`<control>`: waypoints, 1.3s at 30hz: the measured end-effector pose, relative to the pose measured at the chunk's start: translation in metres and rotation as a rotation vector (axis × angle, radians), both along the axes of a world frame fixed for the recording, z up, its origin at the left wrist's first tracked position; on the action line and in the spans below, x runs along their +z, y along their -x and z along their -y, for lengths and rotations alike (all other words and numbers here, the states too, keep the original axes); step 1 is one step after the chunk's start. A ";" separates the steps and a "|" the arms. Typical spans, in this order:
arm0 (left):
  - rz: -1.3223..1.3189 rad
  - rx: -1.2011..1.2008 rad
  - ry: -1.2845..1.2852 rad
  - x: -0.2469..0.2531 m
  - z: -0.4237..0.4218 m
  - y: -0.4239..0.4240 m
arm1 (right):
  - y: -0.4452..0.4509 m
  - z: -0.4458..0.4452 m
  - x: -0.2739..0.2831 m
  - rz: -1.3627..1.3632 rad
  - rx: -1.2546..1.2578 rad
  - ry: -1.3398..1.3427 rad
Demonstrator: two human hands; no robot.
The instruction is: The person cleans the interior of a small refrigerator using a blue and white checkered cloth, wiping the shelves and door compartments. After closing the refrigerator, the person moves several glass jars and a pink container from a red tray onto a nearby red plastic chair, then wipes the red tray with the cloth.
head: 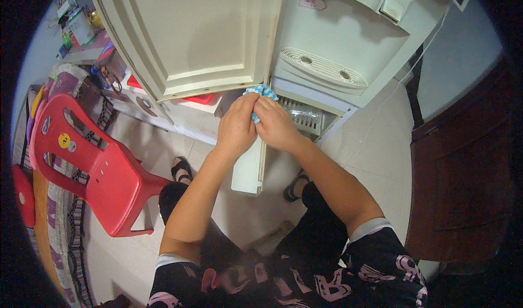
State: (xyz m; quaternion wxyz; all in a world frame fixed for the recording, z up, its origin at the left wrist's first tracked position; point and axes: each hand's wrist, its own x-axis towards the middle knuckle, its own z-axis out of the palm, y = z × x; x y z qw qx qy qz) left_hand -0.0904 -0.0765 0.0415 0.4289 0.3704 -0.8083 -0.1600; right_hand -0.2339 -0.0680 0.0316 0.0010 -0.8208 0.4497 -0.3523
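My left hand (239,122) and my right hand (277,122) are side by side in front of me, touching, both closed on a blue-and-white patterned cloth (261,90). Part of the cloth shows beyond my fingertips and a little between my hands. Below my hands an open white door (246,173) of the water dispenser's lower cabinet points towards me, seen nearly edge-on. The white water dispenser (339,30) stands ahead on the right, with a slotted drip tray (322,68). Inside its lower compartment is a slotted rack (304,122) with clear items.
A large cream panelled door (204,34) stands at the upper left, beside the dispenser. A red plastic chair (118,181) is at my left, near a sofa with a patterned cover (61,210). A dark wooden piece of furniture (461,185) is at the right. A white cable (384,103) hangs beside the dispenser.
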 end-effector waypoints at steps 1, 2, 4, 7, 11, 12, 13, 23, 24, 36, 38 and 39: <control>0.007 0.006 -0.004 -0.001 0.000 -0.001 | -0.001 -0.001 0.001 -0.003 -0.002 -0.012; 0.013 0.012 -0.007 0.000 0.000 -0.002 | -0.002 -0.003 0.003 -0.007 -0.004 -0.025; 0.049 0.006 -0.023 0.005 -0.007 -0.003 | -0.002 -0.009 0.005 -0.025 0.001 -0.060; 0.082 -0.005 -0.032 0.011 -0.015 -0.006 | -0.001 -0.016 0.002 -0.030 0.016 -0.068; 0.081 -0.005 0.010 0.009 -0.017 -0.007 | -0.003 -0.018 0.003 -0.001 0.052 -0.027; 0.078 -0.004 0.014 0.010 -0.017 -0.007 | -0.002 -0.017 0.003 0.000 0.056 -0.016; 0.075 -0.002 0.018 0.011 -0.015 -0.005 | -0.001 -0.014 0.003 0.002 0.059 -0.006; -0.027 0.036 0.082 -0.001 0.013 0.012 | 0.008 0.013 -0.003 0.042 -0.003 0.031; -0.026 0.033 0.067 0.000 0.013 0.012 | 0.007 0.013 -0.003 0.038 -0.011 0.010; 0.059 0.027 0.038 0.005 -0.001 0.006 | 0.004 -0.002 0.002 0.004 0.001 -0.059; 0.047 0.011 0.047 0.001 0.005 0.006 | 0.006 0.006 -0.001 0.012 0.001 -0.045; 0.047 0.017 0.046 0.000 0.008 0.008 | 0.007 0.009 -0.001 0.029 -0.002 -0.022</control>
